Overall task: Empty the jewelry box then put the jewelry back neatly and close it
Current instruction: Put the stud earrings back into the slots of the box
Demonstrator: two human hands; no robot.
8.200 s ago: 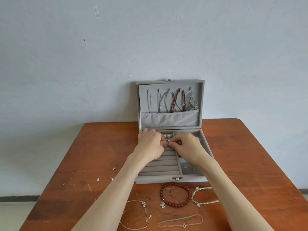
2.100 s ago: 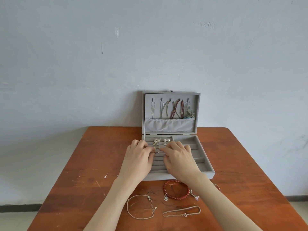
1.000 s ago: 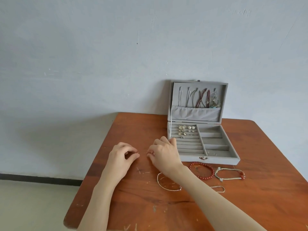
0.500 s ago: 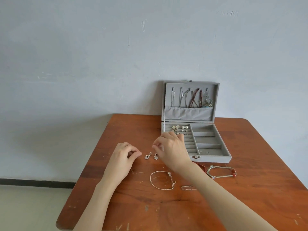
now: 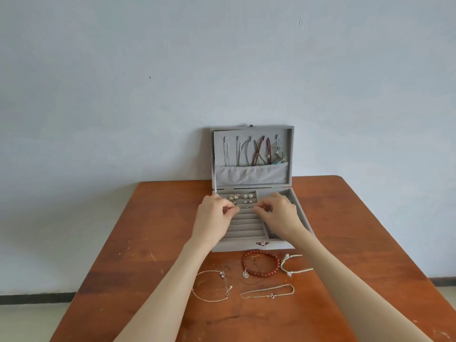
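The grey jewelry box (image 5: 251,246) stands open at the table's back, lid upright against the wall. Several necklaces (image 5: 256,154) hang in the lid above its pocket. Several small earrings (image 5: 243,197) sit in the top rows of the slotted section. My left hand (image 5: 214,218) hovers over those rows, fingertips pinching a small earring (image 5: 238,207). My right hand (image 5: 280,213) is opposite it, fingers curled and pinching another tiny piece that is mostly hidden. In front of the box lie a red bead bracelet (image 5: 262,274), a silver bracelet (image 5: 299,271) and two thin chains (image 5: 212,300).
The brown wooden table (image 5: 153,230) stands against a pale wall. One thin chain (image 5: 266,296) lies nearest me, between my forearms. The box's right-hand compartments (image 5: 286,193) are partly covered by my right hand.
Half a second ago both hands were over the table left of the box, by two drop earrings. They have moved onto the box's slotted rows, and those earrings have left the table.
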